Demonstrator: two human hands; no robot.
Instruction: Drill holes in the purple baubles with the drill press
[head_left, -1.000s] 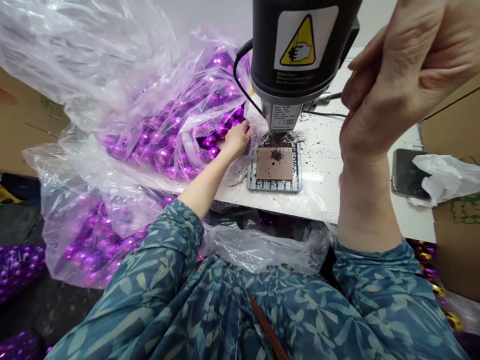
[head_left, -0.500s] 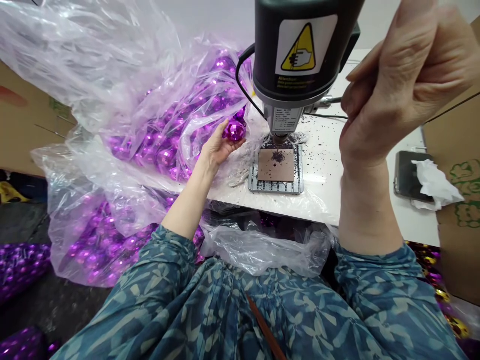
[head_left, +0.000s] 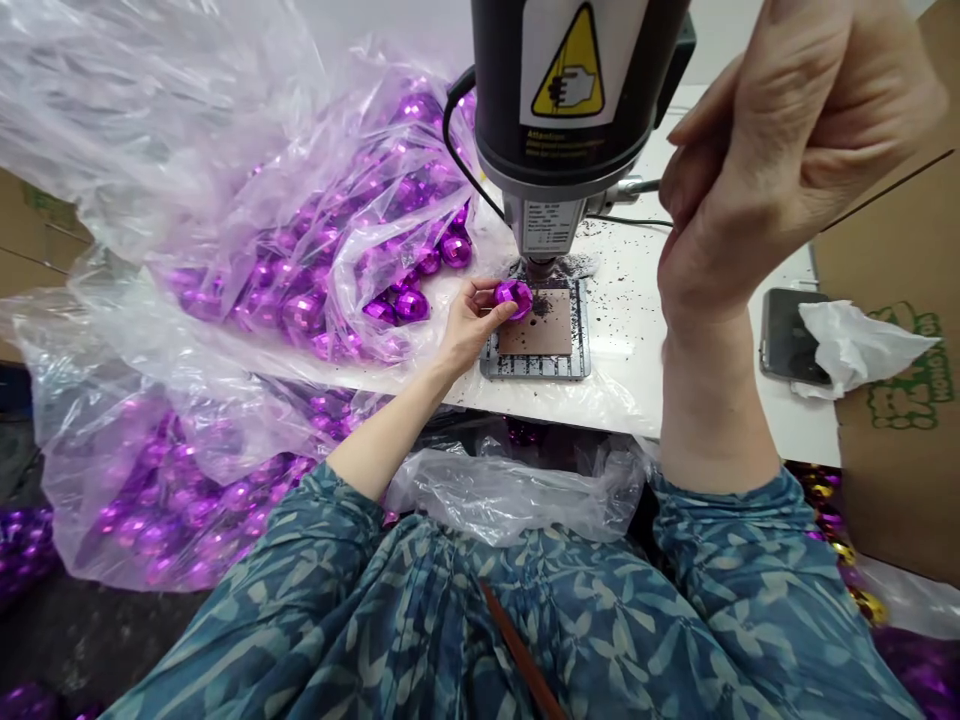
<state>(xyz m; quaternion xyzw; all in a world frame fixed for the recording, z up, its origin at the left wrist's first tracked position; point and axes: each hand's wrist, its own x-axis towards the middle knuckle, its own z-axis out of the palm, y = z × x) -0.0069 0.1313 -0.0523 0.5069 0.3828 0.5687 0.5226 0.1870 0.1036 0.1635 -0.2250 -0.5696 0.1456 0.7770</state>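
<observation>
My left hand (head_left: 474, 322) pinches a shiny purple faceted ball ornament (head_left: 514, 299) between thumb and fingers. The ball is over the left part of a brown square plate (head_left: 556, 335), which lies on the slotted metal base (head_left: 536, 368) of a bench drill press (head_left: 574, 150). Dark shavings are scattered around the plate. My right hand (head_left: 795, 170) is closed at the end of the press's feed lever (head_left: 642, 187), its grip hidden inside the fingers. The drill tip is partly hidden behind the ball and shavings.
A clear plastic bag (head_left: 247, 220) full of purple balls covers the left of the white table (head_left: 622, 365). More bagged balls (head_left: 195, 520) hang below. A dark phone-like slab (head_left: 787, 330) and crumpled tissue (head_left: 855, 345) sit right, beside a cardboard box (head_left: 892, 480).
My left hand has carried the purple ball from the bag's mouth rightward to above the plate. The right hand stays on the lever. The whole view has shifted slightly.
</observation>
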